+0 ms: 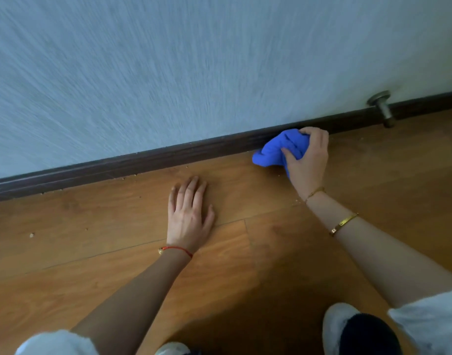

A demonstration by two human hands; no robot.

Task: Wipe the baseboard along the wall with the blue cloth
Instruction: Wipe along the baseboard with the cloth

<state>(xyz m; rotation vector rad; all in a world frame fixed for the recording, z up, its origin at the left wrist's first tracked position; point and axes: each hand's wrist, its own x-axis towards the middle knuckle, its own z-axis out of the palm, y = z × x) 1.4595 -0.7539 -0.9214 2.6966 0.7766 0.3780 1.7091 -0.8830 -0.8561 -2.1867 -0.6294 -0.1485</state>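
Two risks stand out, the bigger being the long stretch of baseboard (132, 163) running off to the left: the cloth (278, 149) is bunched into a tight wad, so I judge it could ride along the face of the board and skip the top ledge, or slip out of the grip on a hard sweep. Smaller, but close: the metal doorstop (382, 107) juts out from the wall just to the right of the right hand (309, 160), and a stroke that way could catch knuckles or snag the cloth on it. Smallest, the pale crumbs (31, 235) on the floor (117, 265) along the board could get dragged up and smeared onto it.

As for looks, the baseboard is dark brown, narrow and ridged, meeting a pale textured wall (168, 73). The cloth is bright blue, soft and crumpled, pressed against the board where it meets the floor, with the right hand's fingers curled over it. The left hand (189, 213) lies flat on the floor, fingers straight, holding nothing.
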